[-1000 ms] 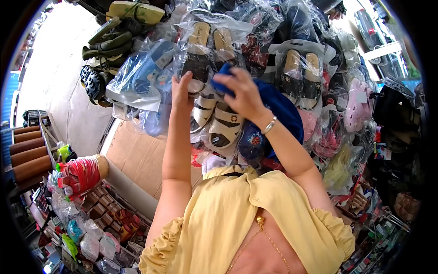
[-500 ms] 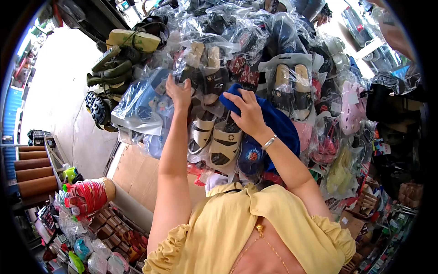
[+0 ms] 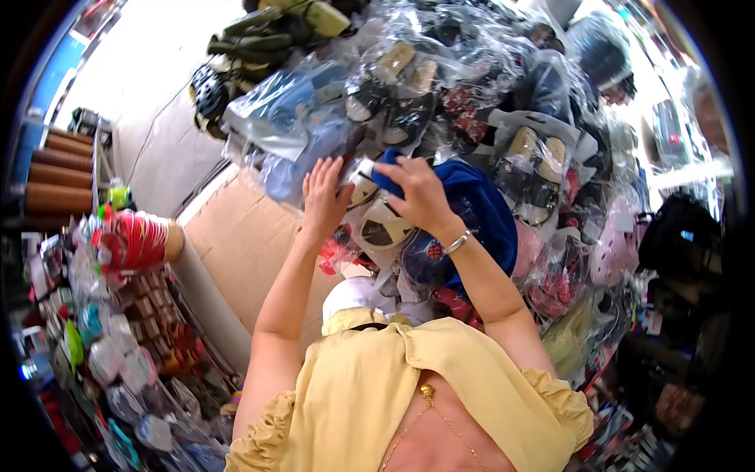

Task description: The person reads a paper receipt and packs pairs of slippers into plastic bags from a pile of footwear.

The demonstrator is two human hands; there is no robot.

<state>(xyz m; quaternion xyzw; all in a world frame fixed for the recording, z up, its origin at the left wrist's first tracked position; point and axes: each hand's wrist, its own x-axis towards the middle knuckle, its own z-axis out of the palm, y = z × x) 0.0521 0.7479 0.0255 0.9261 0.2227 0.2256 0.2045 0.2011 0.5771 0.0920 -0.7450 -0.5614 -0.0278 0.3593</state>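
Note:
My right hand (image 3: 418, 193) grips a bunched blue cloth (image 3: 489, 216), whose loose part trails under my wrist over the bagged footwear. My left hand (image 3: 322, 195) has its fingers stretched out and lies by the cream strapped sandals (image 3: 385, 226), beside the light blue slippers (image 3: 285, 106) in clear plastic. Just above my hands are dark slippers with tan insoles (image 3: 409, 102), also bagged. A navy slipper with a round orange emblem (image 3: 425, 258) shows below my right wrist.
The heap of plastic-wrapped footwear fills the middle, with pink clogs (image 3: 612, 244) at its right side. Flattened cardboard (image 3: 236, 244) lies to the left, near a spool of red cord (image 3: 138, 241) and brown rolls (image 3: 59, 181). Olive-green footwear (image 3: 255, 38) sits at the upper left.
My left hand has come down from the dark slippers towards the cream sandals. My right hand keeps the blue cloth. The view has shifted, so the pile sits further right.

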